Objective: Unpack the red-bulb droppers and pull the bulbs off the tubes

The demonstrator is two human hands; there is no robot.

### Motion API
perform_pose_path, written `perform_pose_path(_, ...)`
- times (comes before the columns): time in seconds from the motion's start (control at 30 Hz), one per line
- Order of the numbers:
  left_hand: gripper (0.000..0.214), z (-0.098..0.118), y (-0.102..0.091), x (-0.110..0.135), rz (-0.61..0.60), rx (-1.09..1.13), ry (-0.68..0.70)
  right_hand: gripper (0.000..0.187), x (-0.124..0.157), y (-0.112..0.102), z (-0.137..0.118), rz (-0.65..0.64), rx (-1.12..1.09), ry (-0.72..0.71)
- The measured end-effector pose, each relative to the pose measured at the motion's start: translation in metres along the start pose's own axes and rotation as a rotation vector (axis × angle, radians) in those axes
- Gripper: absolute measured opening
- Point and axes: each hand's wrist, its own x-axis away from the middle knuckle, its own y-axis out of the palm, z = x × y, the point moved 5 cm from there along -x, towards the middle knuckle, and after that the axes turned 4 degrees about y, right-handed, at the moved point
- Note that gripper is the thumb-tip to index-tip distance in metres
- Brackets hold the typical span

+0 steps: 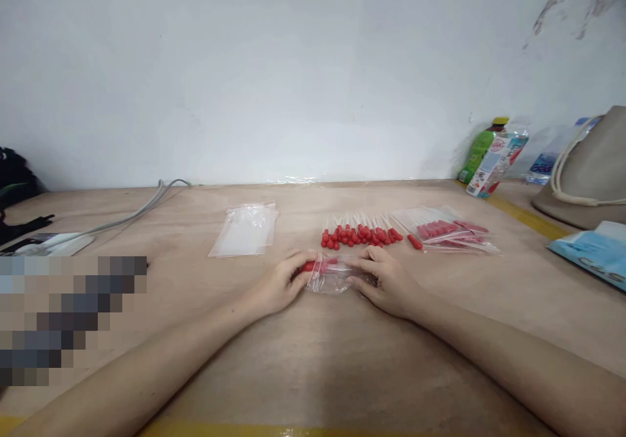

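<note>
My left hand (285, 285) and my right hand (386, 284) face each other low over the table. Between them is a clear zip bag (331, 284), lying sideways. My right hand's fingers and thumb close on the bag's right part. At the left end of the bag, my left hand pinches several red-tipped sticks (309, 266); some red shows through the plastic there. Just beyond my hands lies a row of loose red-tipped sticks (362, 235), pale shafts pointing away from me. One loose stick (415, 242) lies apart, right of the row.
Filled zip bags (452, 231) are piled right of the row. A stack of flat clear bags (244, 229) lies on the left. Farther right are bottles (489, 156), a blue packet (591, 254) and a beige bag (594, 169). A grey cable (141, 209) crosses the left side.
</note>
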Motion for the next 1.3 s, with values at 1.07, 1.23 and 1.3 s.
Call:
perform_pose_path(1.07,0.035,-0.052,-0.003,-0.051,0.071,-0.259,-0.061,0.025,0.001,-0.002,0.001,0.009,0.023,-0.044)
perform_pose_path(1.23,0.054,-0.060,-0.007,-0.049,0.053,-0.113,-0.165,0.026,0.002,-0.002,0.002,0.011,0.022,-0.041)
perform_pose_path(1.3,0.052,-0.056,-0.007,-0.051,0.037,-0.099,-0.130,0.026,0.002,-0.001,0.002,0.010,0.022,-0.040)
